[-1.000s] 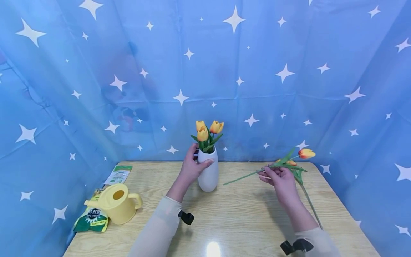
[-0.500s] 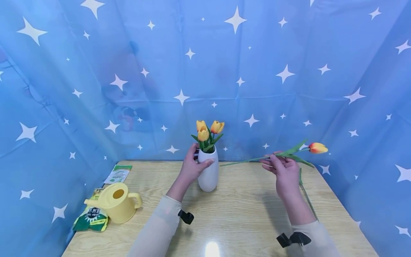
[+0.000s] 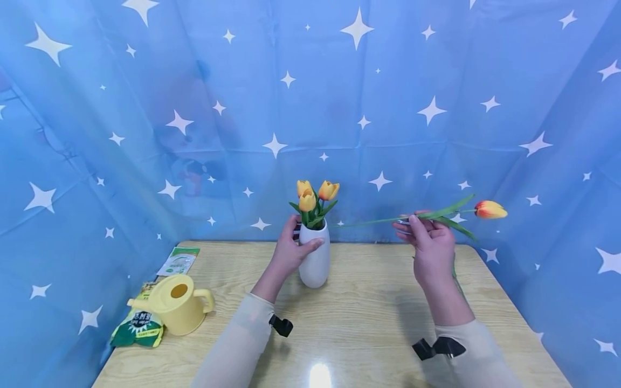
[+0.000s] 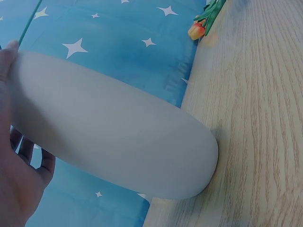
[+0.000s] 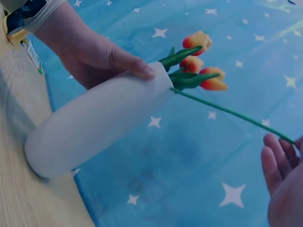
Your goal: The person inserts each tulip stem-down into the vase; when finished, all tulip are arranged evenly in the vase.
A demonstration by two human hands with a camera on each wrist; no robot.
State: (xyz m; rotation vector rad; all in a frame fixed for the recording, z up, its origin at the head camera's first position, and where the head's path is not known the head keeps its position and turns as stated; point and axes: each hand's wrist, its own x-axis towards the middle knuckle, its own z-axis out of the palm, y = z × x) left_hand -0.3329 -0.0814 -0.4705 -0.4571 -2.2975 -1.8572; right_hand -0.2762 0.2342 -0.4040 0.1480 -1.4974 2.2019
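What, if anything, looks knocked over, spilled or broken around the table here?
Nothing stands out as odd. The white vase stands upright, held by the left hand; the yellow watering can is upright too, and I see no spill or damage.

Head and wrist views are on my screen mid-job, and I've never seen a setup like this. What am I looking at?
No machine here: this is a person working bare-handed. The head view comes from a camera worn on the head, looking forward and down; each wrist view comes from a camera worn on that wrist.

The left hand holds a white vase, which stands on a wooden table with three tulips in it. The right hand pinches a fourth tulip by its stem, which points towards the vase; whether it touches, I can't tell.

Also on the table are a loose tulip, a yellow watering can, a green packet and a white-and-green packet. Behind hangs a blue curtain with white stars.
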